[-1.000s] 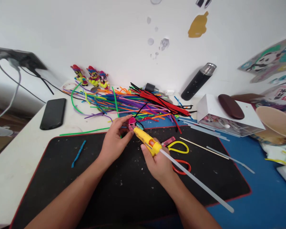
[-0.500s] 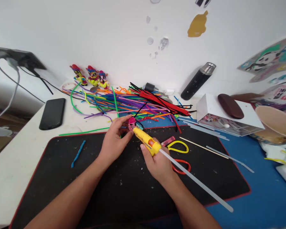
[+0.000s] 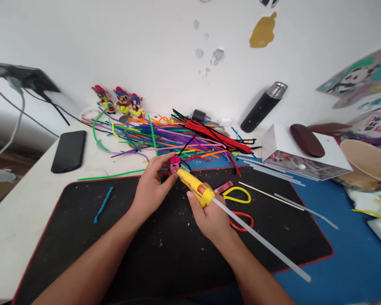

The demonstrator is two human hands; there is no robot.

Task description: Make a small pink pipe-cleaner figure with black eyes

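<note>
Between the thumb and fingers of my left hand (image 3: 154, 180) is a small pink pipe-cleaner figure (image 3: 175, 163), partly hidden by the fingers. My right hand (image 3: 211, 214) is wrapped round a yellow hot glue gun (image 3: 193, 186), whose nozzle end meets or nearly meets the figure; I cannot tell if they touch. A long translucent glue stick (image 3: 263, 241) sticks out of the gun's back over my right forearm. Just beyond that hand lie scissors with one yellow and one red handle loop (image 3: 241, 195), partly covered, and a pink lighter-like piece (image 3: 225, 187).
A pile of coloured pipe cleaners (image 3: 184, 135) spreads behind the black mat (image 3: 158, 262). Three finished figures (image 3: 123, 101) stand by the wall. A phone (image 3: 69, 151) lies left, a blue twisted piece (image 3: 103, 204) on the mat. A black flask (image 3: 263, 108) and white box (image 3: 305, 154) are right.
Both hands keep their places, with the glue gun at the pink figure. The whole view has shifted very slightly; nothing else visibly moved.
</note>
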